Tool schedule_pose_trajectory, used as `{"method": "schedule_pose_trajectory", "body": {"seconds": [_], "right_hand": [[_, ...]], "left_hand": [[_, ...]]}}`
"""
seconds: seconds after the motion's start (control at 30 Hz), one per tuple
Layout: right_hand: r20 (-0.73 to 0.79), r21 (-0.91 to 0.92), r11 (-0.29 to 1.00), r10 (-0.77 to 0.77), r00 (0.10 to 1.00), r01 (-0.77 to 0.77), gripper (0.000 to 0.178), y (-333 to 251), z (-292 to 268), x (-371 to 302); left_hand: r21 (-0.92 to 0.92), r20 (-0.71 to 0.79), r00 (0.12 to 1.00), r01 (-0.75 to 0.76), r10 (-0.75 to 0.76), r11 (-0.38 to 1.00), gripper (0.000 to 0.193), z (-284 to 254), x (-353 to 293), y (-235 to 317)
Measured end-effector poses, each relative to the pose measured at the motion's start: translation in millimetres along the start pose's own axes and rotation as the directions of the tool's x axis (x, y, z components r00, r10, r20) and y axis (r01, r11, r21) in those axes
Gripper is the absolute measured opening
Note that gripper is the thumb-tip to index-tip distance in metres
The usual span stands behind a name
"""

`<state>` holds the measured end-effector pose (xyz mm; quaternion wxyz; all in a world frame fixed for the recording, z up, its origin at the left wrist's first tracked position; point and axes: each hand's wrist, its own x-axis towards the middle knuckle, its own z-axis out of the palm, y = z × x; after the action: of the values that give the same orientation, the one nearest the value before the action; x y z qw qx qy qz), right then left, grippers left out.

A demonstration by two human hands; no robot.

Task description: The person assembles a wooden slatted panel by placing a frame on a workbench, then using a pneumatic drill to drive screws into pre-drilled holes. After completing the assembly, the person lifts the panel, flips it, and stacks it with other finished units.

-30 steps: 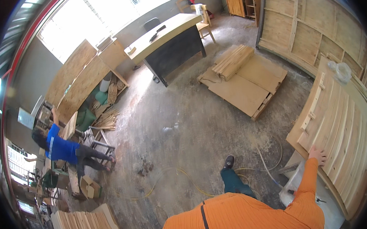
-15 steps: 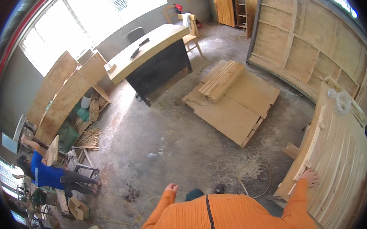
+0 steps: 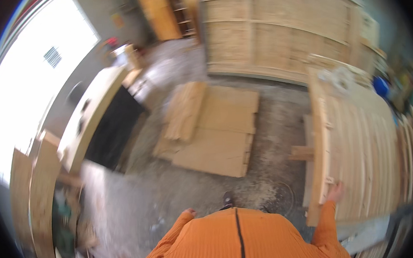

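Observation:
My right hand (image 3: 335, 192) rests on the near left part of a row of pale wooden strips (image 3: 359, 152) laid side by side on a bench. Its fingers lie over the wood and grip nothing. Close beside it runs a wooden rail (image 3: 326, 136) with small blocks fixed along it. My left hand (image 3: 189, 212) hangs low in front of my orange top, over the concrete floor. Its fingers look loosely curled with nothing in them, though the picture is blurred.
Cardboard sheets (image 3: 217, 152) with a bundle of wood boards (image 3: 186, 109) lie on the floor ahead. At left stands a dark-sided table (image 3: 94, 112). A large framed wooden panel (image 3: 276, 35) stands at the back. A short board (image 3: 301, 152) juts from the bench. A hose (image 3: 291, 192) lies on the floor.
My view has swung right, so the table and cardboard now lie further left. The co-worker in blue at the left has gone out of view. My right hand still touches the strips, nearer the rail block.

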<state>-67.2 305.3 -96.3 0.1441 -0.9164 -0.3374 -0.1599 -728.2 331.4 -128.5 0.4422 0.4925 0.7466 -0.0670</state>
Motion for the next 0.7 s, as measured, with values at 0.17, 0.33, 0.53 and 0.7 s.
{"method": "schedule_pose_trajectory", "body": {"seconds": [0.17,0.33,0.53,0.7], "right_hand": [[-0.051,0.146,0.987,0.072,0.996,-0.063,0.031,-16.8,8.1,-1.6],[-0.08,0.252,0.961,0.138,0.987,-0.114,0.028,-20.1,-2.9,1.3],[-0.091,0.33,0.939,0.135,0.987,-0.098,0.029,-28.5,-6.6,9.3],[-0.04,0.289,0.94,0.198,0.979,-0.178,0.03,-36.0,-13.7,16.1]], "left_hand": [[-0.003,-0.011,0.996,-0.093,0.093,0.996,0.036,-75.8,91.1,101.8],[0.28,0.013,0.949,-0.306,0.316,0.91,0.035,-106.7,174.4,207.8],[0.208,0.212,0.939,-0.314,0.271,0.926,0.034,-71.0,221.9,348.3],[0.409,0.524,0.747,-0.641,0.409,0.649,0.038,-22.0,240.0,448.5]]}}
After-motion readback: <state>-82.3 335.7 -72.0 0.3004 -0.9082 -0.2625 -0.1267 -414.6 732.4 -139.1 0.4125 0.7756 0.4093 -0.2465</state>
